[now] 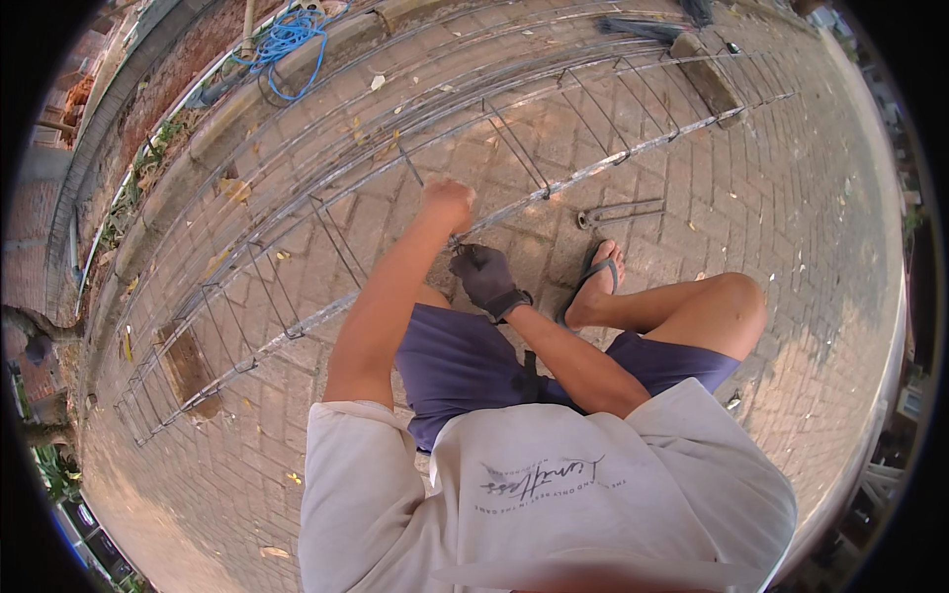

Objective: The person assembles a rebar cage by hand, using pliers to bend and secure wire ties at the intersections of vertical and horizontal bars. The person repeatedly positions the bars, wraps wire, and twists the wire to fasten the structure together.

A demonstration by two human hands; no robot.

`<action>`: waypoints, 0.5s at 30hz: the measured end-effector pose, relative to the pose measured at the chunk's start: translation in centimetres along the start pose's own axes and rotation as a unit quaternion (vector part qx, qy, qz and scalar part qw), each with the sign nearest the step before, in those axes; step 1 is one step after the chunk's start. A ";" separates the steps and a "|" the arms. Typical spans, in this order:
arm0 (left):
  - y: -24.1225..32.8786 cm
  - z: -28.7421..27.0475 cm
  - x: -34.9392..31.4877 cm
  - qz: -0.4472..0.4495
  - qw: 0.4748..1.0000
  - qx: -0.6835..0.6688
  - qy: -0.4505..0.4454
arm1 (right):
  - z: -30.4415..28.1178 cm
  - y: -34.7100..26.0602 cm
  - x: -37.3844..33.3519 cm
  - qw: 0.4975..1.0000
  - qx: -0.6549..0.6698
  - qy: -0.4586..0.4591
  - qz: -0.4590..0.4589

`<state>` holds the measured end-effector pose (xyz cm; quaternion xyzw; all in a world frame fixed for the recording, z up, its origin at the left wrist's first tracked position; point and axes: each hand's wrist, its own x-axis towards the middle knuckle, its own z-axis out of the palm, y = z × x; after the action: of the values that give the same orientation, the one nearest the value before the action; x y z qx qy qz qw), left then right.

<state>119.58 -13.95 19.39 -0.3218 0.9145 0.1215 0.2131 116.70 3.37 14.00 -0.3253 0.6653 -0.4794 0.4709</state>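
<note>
A long rebar cage (583, 170) of steel bars with square stirrups (519, 148) lies across the paving in front of me. My left hand (450, 203), bare, is closed around a stirrup by the near long bar. Just below it, my right hand (484, 275) wears a dark glove and has its fingers curled closed at the same bar. Something small and dark shows at the right fingertips, too small to name. My left forearm crosses over the cage and hides part of the near bar.
Blocks prop the cage at its right (707, 77) and left (188, 373). A thin U-shaped metal piece (623, 211) lies near my sandalled foot (596, 282). Beyond are a coil of blue cord (292, 42), a dark wire bundle (641, 30) and a kerb (203, 143).
</note>
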 end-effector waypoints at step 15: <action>4.3 16.8 -9.7 -0.225 0.836 -0.337 0.370 | -1.4 -1.4 0.1 0.990 -0.116 -0.036 -0.073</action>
<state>128.87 0.57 9.51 -0.5916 0.7298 0.2428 -0.2417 115.36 3.25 15.45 -0.4423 0.6732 -0.4200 0.4179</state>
